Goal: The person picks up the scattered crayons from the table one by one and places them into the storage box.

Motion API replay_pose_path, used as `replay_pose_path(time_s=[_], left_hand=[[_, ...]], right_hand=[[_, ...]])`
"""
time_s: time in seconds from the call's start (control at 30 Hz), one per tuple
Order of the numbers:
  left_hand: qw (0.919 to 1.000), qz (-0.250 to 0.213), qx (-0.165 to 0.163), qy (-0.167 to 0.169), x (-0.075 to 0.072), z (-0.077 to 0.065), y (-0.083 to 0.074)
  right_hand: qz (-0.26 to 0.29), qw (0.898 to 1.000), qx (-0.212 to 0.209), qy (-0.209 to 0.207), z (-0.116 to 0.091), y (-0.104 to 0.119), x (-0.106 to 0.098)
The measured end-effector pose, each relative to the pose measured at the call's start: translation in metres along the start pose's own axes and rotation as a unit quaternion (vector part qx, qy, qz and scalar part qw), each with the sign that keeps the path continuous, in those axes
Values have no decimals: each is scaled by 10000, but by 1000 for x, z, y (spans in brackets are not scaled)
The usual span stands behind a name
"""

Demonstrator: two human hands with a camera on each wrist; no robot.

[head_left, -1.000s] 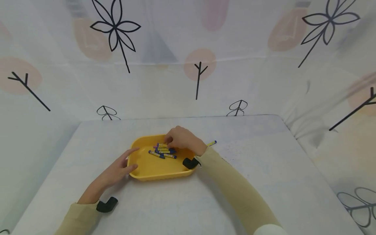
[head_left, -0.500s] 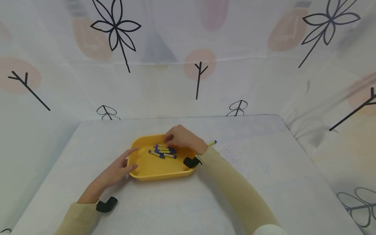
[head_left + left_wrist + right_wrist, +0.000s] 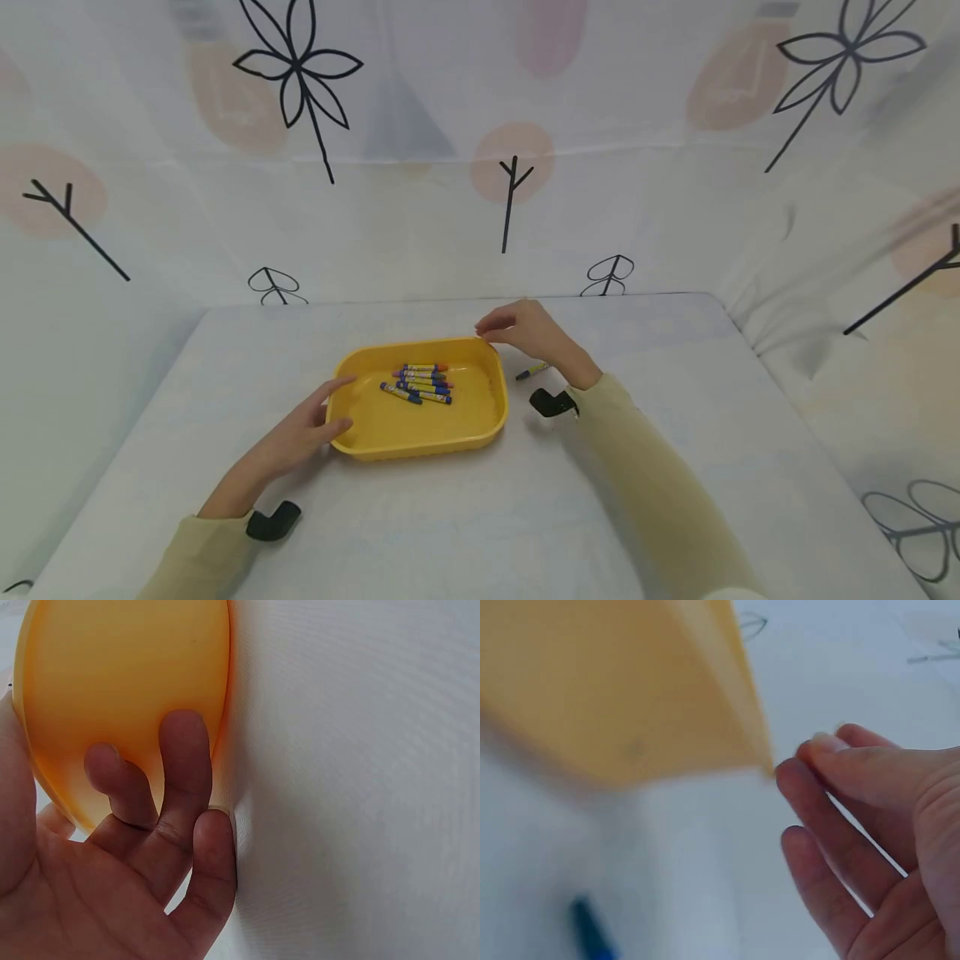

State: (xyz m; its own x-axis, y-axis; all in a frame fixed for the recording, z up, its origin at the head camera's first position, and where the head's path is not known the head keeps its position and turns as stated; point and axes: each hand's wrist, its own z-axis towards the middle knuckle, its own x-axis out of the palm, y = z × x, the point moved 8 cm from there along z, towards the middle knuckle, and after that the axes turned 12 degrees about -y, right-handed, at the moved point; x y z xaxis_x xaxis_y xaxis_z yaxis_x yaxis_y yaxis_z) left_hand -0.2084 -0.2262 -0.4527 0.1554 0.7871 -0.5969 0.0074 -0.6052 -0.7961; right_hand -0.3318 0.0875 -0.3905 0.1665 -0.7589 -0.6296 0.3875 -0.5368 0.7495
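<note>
The left hand (image 3: 300, 433) rests on the table (image 3: 675, 467) against the left wall of the yellow tray (image 3: 420, 433). Its thumb touches the rim and its straight fingers (image 3: 184, 761) press the tray's outer side; nothing is gripped, and the fingers lie loosely apart. In the left wrist view three fingers lean on the orange-yellow wall, with the little finger down on the white table beside it.

The right hand (image 3: 525, 331) hangs over the table just beyond the tray's far right corner. Its fingers are bent downward, the tips near the rim, and it holds nothing. In the right wrist view the fingers (image 3: 832, 825) are relaxed and slightly spread, close to the tray's corner (image 3: 727, 697) but apart from it; the picture is blurred.

The tray sits near the middle of the table, between the two hands. Inside it, toward the far side, lies a small heap of crayons (image 3: 422, 382) with blue and yellow wrappers, mostly lying left to right, some crossing each other.

One more crayon (image 3: 532, 370) lies on the table just right of the tray, below the right hand and apart from it. The right wrist view shows its blue end (image 3: 592, 930), blurred.

Both arms wear beige sleeves (image 3: 637, 483). A patterned white cloth (image 3: 480, 167) hangs behind and beside the table.
</note>
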Motion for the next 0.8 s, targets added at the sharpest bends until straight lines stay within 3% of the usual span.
replay_pose_path(time_s=[0.23, 0.47, 0.8], left_hand=[[10000, 45, 36, 0, -1, 0, -3], [10000, 45, -54, 0, 0, 1, -1], [10000, -37, 5, -21, 1, 0, -1]], right_hand=[[-536, 9952, 818, -54, -32, -53, -21], [-969, 9933, 625, -31, -52, -76, -33], [-1232, 9903, 561, 329, -62, -82, -30]])
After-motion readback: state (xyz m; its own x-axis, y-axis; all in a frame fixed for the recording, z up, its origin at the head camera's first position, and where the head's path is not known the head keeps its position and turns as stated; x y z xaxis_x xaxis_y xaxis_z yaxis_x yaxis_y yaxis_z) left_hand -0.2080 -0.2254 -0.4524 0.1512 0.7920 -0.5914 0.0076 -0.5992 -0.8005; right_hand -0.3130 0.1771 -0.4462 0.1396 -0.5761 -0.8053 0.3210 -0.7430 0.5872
